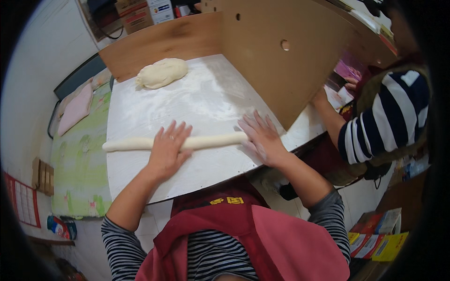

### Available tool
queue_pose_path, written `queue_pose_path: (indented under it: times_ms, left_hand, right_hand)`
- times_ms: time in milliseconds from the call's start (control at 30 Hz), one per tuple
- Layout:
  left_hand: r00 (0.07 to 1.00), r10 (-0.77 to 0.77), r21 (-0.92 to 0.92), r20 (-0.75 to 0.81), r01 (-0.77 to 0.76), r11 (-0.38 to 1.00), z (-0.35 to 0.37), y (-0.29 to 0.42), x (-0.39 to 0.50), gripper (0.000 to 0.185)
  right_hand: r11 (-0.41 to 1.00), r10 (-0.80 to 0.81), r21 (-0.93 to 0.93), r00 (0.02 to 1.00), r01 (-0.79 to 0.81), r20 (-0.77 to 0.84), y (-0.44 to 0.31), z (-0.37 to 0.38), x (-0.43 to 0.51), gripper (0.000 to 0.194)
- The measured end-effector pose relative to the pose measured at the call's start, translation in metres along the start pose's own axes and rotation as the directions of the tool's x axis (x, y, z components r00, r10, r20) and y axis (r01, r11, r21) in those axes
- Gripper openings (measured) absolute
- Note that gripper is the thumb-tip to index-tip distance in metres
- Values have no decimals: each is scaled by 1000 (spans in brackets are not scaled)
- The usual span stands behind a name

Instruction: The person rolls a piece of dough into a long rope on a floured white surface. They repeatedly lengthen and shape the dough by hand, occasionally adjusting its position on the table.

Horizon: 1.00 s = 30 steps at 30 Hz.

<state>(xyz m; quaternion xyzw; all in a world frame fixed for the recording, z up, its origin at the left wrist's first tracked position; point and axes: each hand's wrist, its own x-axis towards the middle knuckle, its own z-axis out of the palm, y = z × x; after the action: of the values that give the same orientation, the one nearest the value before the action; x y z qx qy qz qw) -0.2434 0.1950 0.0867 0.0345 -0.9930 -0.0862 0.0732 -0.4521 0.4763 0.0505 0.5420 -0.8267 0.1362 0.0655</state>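
A long rope of pale dough (214, 140) lies crosswise on the floured white work table (197, 175). My left hand (169, 147) rests flat over the rope, left of its middle, fingers spread and a ring on one of them. At the rope's right end is my right hand (262, 138), palm down with the fingers apart and dusted with flour; it covers that end. The rope's left end reaches the table's left edge. Farther back sits a large oval lump of dough (162, 73), apart from both hands.
A tall cardboard panel (281, 63) with round holes stands along the right side. A wooden board (168, 37) closes the back. Beyond the panel, a person in a striped sleeve (383, 116) works. At left is a bed with a green patterned cover (79, 168) and a pink pillow (76, 109).
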Motion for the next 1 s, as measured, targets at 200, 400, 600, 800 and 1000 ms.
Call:
queue_pose_path:
  times_ms: [200, 400, 600, 800, 1000]
  left_hand:
    - [995, -87, -68, -56, 83, 994, -20, -15, -27, 70]
    - [1000, -24, -5, -10, 24, 1000, 13, 35, -21, 70]
    - [992, 17, 93, -124, -5, 996, 17, -28, -10, 58]
    - [901, -414, 140, -133, 430, 892, 16, -66, 31, 52]
    - [997, -76, 92, -26, 78, 993, 5, -16, -63, 79]
  right_hand:
    - [990, 19, 142, 1000, -17, -14, -13, -25, 1, 74]
    - [986, -113, 132, 987, 97, 118, -100, 8, 28, 79]
    - [981, -189, 61, 981, 186, 37, -80, 23, 66, 68]
    - [1000, -1, -24, 998, 0, -57, -73, 39, 121, 63]
    - [957, -276, 122, 956, 263, 99, -87, 2, 39, 72]
